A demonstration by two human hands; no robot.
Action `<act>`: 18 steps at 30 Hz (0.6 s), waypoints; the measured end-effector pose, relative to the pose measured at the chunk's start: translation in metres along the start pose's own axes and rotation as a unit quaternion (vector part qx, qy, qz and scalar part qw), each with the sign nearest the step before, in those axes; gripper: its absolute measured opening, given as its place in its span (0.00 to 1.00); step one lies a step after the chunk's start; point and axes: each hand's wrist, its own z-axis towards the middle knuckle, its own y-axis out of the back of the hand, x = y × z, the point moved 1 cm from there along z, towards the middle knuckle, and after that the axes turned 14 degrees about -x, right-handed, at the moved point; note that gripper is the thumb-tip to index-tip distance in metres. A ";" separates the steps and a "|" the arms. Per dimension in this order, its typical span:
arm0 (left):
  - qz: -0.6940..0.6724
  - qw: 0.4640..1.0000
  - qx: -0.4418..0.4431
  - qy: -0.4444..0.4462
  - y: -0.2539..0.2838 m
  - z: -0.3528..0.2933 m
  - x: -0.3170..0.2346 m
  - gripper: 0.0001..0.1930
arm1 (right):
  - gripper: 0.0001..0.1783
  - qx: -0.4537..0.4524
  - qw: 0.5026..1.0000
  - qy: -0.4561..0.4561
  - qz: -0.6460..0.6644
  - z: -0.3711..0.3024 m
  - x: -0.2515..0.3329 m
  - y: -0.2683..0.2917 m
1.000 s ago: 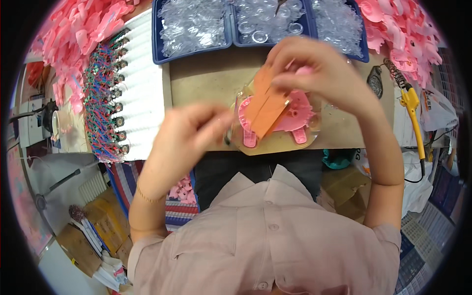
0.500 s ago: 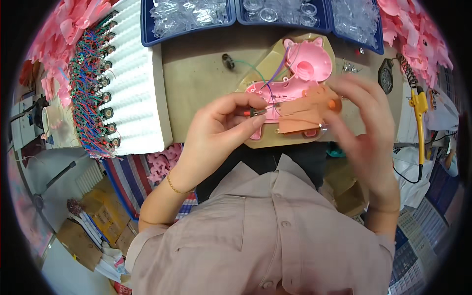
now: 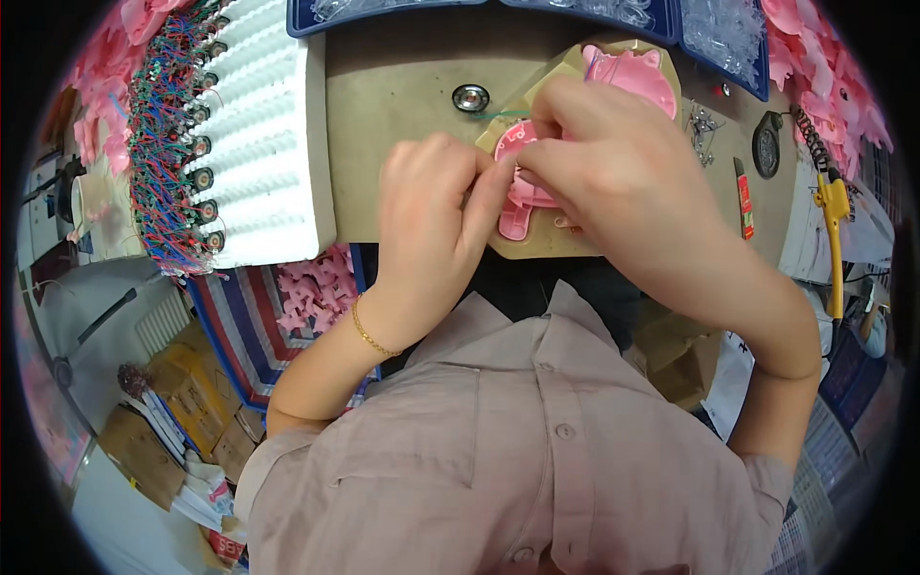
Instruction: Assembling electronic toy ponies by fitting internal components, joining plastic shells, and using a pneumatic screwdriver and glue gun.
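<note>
My left hand [image 3: 431,206] and my right hand [image 3: 613,177] meet over a pink plastic animal-shaped shell [image 3: 518,220]. Fingertips of both are pinched together, almost touching, above its body; whatever lies between them is hidden. The shell rests on a tan holder [image 3: 541,247], its rounded eared head [image 3: 642,81] showing beyond my right hand. Much of the shell's middle is covered by that hand. Just past my left fingers, a small round speaker [image 3: 470,98] lies on the table, with a green wire running from it toward the shell.
At left, a white ribbed foam tray [image 3: 264,144] carries several wired speakers. Blue bins [image 3: 757,81] of clear parts line the back. Loose metal screws [image 3: 704,129], a red-and-dark strip-like item [image 3: 745,203] and a yellow corded tool [image 3: 834,206] are at right. Pink parts [image 3: 321,292] lie below the table edge.
My right hand has moved left and in, from apart and blurred to pinching beside my left fingers. It now covers where the orange piece lay. The speaker has tipped from its side to flat.
</note>
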 end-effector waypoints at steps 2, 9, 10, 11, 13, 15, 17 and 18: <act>0.020 1.000 -0.003 0.004 -0.004 -0.003 0.004 0.06 | 0.10 0.006 1.000 0.002 -0.004 0.001 -0.003 -0.006; 0.125 0.976 -0.108 -0.142 -0.001 -0.026 0.009 0.14 | 0.08 0.051 0.999 0.003 -0.011 0.001 -0.010 -0.011; 0.154 0.967 -0.094 -0.180 -0.003 -0.031 0.011 0.20 | 0.08 0.053 0.998 0.003 -0.016 0.001 -0.010 -0.011; 0.167 0.962 -0.086 -0.196 -0.001 -0.034 0.013 0.25 | 0.08 0.053 0.998 0.006 -0.015 0.002 -0.010 -0.010; 0.162 0.963 -0.079 -0.203 -0.002 -0.036 0.017 0.25 | 0.08 0.087 0.996 -0.025 -0.004 0.005 -0.012 -0.008; 0.155 0.963 -0.071 -0.211 -0.002 -0.036 0.018 0.25 | 0.09 0.061 0.998 -0.001 -0.019 0.013 -0.012 -0.006; 0.164 0.960 -0.030 -0.223 0.000 -0.035 0.019 0.25 | 0.11 0.035 0.999 0.023 -0.036 0.018 -0.017 -0.008; 0.163 0.960 -0.030 -0.224 0.001 -0.034 0.019 0.25 | 0.14 0.039 0.998 0.038 -0.034 0.021 -0.022 -0.011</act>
